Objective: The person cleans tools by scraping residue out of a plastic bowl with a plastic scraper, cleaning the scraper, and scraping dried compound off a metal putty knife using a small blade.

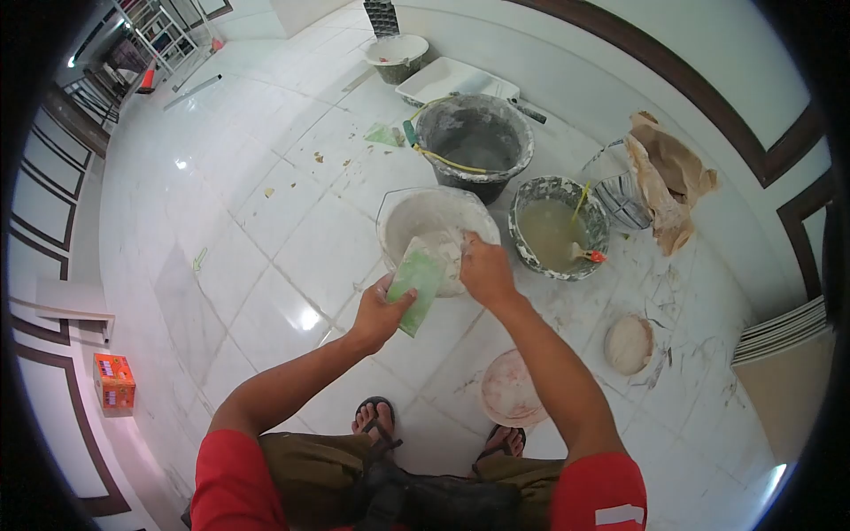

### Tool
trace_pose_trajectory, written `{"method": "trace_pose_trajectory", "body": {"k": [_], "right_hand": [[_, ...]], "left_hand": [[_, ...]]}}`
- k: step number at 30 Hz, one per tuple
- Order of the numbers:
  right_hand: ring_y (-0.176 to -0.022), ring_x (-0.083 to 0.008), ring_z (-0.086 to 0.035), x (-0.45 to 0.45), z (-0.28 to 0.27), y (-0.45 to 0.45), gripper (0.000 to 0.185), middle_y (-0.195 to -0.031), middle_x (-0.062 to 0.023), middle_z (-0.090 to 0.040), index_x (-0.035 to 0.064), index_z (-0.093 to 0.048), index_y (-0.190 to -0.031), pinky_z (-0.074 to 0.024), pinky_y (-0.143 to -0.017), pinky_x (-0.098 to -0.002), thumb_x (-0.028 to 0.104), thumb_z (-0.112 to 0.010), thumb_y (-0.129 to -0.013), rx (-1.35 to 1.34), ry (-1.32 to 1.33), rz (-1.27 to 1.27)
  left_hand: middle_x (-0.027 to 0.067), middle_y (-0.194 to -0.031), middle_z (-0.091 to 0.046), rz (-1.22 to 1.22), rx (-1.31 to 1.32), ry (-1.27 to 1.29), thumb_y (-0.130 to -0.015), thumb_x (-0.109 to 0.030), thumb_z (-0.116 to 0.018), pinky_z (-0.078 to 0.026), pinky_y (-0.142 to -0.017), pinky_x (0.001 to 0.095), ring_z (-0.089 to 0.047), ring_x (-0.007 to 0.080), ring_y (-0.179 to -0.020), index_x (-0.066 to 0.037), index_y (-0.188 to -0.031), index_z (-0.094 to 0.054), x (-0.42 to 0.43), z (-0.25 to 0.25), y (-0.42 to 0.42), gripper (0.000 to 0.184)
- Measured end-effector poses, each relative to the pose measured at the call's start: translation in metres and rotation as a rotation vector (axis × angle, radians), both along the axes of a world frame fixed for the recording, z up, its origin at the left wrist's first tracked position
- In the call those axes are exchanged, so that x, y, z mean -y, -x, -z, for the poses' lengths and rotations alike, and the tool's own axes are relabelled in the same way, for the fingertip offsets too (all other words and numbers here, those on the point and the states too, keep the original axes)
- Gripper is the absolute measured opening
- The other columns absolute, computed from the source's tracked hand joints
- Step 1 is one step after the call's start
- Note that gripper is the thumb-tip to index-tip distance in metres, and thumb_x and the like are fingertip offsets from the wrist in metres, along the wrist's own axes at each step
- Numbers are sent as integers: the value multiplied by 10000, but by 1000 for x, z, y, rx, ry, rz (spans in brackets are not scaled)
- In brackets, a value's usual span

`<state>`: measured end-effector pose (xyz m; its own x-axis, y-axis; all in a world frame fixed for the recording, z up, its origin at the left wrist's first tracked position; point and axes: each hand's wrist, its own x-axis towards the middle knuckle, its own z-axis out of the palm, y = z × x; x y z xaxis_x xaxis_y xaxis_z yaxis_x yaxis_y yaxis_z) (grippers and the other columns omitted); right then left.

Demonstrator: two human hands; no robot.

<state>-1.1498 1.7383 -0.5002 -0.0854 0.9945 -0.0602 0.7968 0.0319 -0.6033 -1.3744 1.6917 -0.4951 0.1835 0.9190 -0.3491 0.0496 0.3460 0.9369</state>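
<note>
My left hand (382, 311) grips a flat, light-green sheet-like scraper (421, 281), thumb on top. Its upper end reaches over the near rim of a whitish bucket (409, 205), where pale paste (449, 263) shows. At that bucket's right side is my right hand (485, 268), fingers curled closed. Whatever they hold is hidden; I cannot tell whether it is the rim or a tool's handle. Just behind stands a large black bucket (511, 177) with a yellow handle. To the right, a smeared basin (542, 268) of cloudy water holds a brush with an orange-red end (595, 257).
Near my feet lies a round pinkish lid (512, 389). Farther right are a small tub of pale powder (629, 345), a torn paper bag (673, 177) and stacked panels (784, 354). A white tray (452, 81) lies by the wall. An orange box (114, 386) stands left.
</note>
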Motion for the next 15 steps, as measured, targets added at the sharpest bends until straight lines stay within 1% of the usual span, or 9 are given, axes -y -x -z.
{"method": "trace_pose_trajectory", "body": {"k": [2, 3, 5, 8, 9, 11, 12, 14, 15], "right_hand": [[-899, -472, -704, 0, -9, -8, 320, -919, -285, -714, -22, -651, -1187, -564, -806, -530, 69, -598, -885, -191, -502, -22], [-899, -472, -704, -2, -6, -11, 320, -919, -285, -714, -22, -651, -1187, -564, -806, -530, 69, -598, -885, -189, -493, -33], [-802, -473, -693, -6, 1, -18, 253, -815, -288, -690, -1, -695, -1156, -551, -744, -530, 110, -621, -940, 13, -129, -56], [-768, -465, -689, 0, -8, -11, 238, -799, -292, -683, -21, -689, -1130, -554, -737, -511, 114, -625, -944, -168, -280, 103], [-768, -465, -689, 6, -15, -7, 238, -799, -292, -683, -21, -689, -1130, -554, -737, -511, 114, -625, -944, -170, -272, 100], [-812, -462, -692, 14, -31, 0, 356, -865, -252, -694, 13, -598, -1266, -576, -780, -522, 80, -579, -917, -101, -258, -192], [-812, -462, -692, 21, -25, 8, 356, -865, -252, -694, 13, -598, -1266, -576, -780, -522, 80, -579, -917, -100, -258, -194], [-868, -405, -718, 40, -11, 30, 355, -941, -225, -710, -2, -602, -1250, -597, -767, -493, 103, -600, -910, -33, -440, -367], [-868, -405, -718, 48, -12, 39, 355, -941, -225, -710, -2, -602, -1250, -597, -767, -493, 103, -600, -910, -31, -440, -364]], "left_hand": [[130, -1162, -697, -5, -150, -15, -982, -136, -664, -538, -868, 307, -660, 163, -1021, 65, -1360, -571, -2, 4, 12, 438], [130, -1162, -697, -16, -145, -6, -982, -136, -664, -538, -868, 307, -660, 163, -1021, 65, -1360, -571, -2, 9, 18, 438], [130, -1202, -670, -50, -105, 99, -973, -106, -662, -544, -910, 329, -664, 197, -1058, 67, -1413, -510, -6, 22, 27, 497], [139, -1206, -667, -56, -84, 118, -955, -77, -660, -537, -924, 343, -662, 209, -1069, 78, -1418, -498, -6, 25, 35, 515], [139, -1206, -667, -60, -86, 126, -955, -77, -660, -537, -924, 343, -662, 209, -1069, 78, -1418, -498, -2, 25, 37, 515], [139, -1201, -668, -67, -31, 118, -949, -48, -647, -530, -940, 351, -658, 212, -1076, 83, -1410, -504, -5, 21, 36, 500], [139, -1201, -668, -69, -30, 117, -949, -48, -647, -530, -940, 351, -658, 212, -1076, 83, -1410, -504, -5, 19, 35, 500], [132, -1195, -670, -19, -15, 85, -950, -34, -641, -528, -941, 342, -657, 212, -1076, 81, -1399, -515, -7, 13, 29, 481], [132, -1195, -670, -16, -15, 85, -950, -34, -641, -528, -941, 342, -657, 212, -1076, 81, -1399, -515, -7, 15, 27, 481]]}}
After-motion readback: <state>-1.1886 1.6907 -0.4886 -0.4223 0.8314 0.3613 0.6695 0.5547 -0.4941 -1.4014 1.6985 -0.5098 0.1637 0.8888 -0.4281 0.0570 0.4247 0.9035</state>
